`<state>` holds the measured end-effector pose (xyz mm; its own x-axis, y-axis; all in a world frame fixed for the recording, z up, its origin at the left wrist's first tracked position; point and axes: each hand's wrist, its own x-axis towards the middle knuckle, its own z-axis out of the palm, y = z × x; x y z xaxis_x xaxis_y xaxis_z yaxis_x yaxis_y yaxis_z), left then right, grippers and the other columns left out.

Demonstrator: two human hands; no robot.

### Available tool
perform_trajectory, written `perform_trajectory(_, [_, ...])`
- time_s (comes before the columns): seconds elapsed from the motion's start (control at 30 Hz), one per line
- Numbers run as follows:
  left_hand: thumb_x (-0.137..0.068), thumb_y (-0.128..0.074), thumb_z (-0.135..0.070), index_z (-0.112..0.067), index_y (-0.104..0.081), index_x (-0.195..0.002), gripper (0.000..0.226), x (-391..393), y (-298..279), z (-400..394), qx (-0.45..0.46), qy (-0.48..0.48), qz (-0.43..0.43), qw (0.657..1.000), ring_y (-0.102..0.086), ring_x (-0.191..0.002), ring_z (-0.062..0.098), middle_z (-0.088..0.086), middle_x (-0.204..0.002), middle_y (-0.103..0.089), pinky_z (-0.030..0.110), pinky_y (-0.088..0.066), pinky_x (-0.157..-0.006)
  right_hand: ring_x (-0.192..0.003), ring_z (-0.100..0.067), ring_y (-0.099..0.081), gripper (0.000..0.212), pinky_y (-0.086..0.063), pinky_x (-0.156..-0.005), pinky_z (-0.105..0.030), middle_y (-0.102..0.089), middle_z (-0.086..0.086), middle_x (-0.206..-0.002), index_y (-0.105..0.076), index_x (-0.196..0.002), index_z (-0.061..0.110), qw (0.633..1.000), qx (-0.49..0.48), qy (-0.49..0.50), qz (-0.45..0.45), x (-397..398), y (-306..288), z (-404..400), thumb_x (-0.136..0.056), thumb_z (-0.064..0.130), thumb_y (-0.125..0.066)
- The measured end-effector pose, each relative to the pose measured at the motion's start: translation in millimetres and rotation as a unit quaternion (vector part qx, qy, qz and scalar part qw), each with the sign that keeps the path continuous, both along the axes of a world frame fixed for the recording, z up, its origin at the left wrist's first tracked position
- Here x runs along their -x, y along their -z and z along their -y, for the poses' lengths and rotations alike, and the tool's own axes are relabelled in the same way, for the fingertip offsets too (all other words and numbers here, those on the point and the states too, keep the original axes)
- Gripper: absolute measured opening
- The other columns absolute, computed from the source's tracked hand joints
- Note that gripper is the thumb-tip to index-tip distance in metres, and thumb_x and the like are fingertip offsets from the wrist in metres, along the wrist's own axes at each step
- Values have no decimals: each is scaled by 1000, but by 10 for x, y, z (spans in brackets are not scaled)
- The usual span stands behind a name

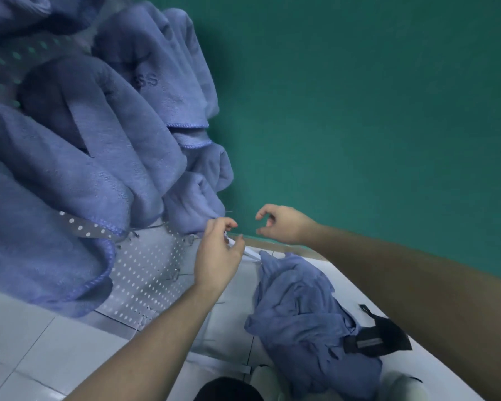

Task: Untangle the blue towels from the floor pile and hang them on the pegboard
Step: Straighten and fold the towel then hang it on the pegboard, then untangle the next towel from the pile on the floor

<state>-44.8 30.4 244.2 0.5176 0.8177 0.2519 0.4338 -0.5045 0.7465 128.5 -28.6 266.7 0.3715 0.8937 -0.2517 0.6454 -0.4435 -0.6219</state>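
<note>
Several blue towels (78, 157) hang bunched on the white pegboard (145, 273) at the left. A crumpled blue towel (298, 314) lies on the floor at the lower right, and a white loop (250, 253) stretches up from its top corner. My left hand (217, 256) pinches that white loop beside the pegboard's right edge. My right hand (284, 224) hovers just to the right, fingers curled, holding nothing I can see.
A teal wall (373, 111) fills the right side. White floor tiles (26, 337) run below the pegboard. A black strap-like object (379, 337) lies against the floor towel. Metal hooks (174, 273) stick out of the pegboard's bare part.
</note>
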Motion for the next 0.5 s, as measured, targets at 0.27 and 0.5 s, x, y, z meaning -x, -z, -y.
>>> perform_trajectory(0.27, [-89,-67,-30,-27,-56,-107,20,-687,508,241,130,129,-200,962,-60,-85,18,-11,-92,-61,32,-47,-83,-83,-17,-57,8,-43,-70,-22,-61,4,-89,-65,-102,26,995,76,56,-24,-583,610,877,-93,26,-65])
perform_trajectory(0.5, [-90,-63,-22,-25,-62,-108,18,-1111,1461,362,171,213,-368,889,-63,-108,27,4,-113,-68,29,-46,-88,-90,-13,-54,16,-36,-57,-4,-61,5,-98,-70,-108,18,984,140,80,-75,-915,1651,1270,-94,18,-62])
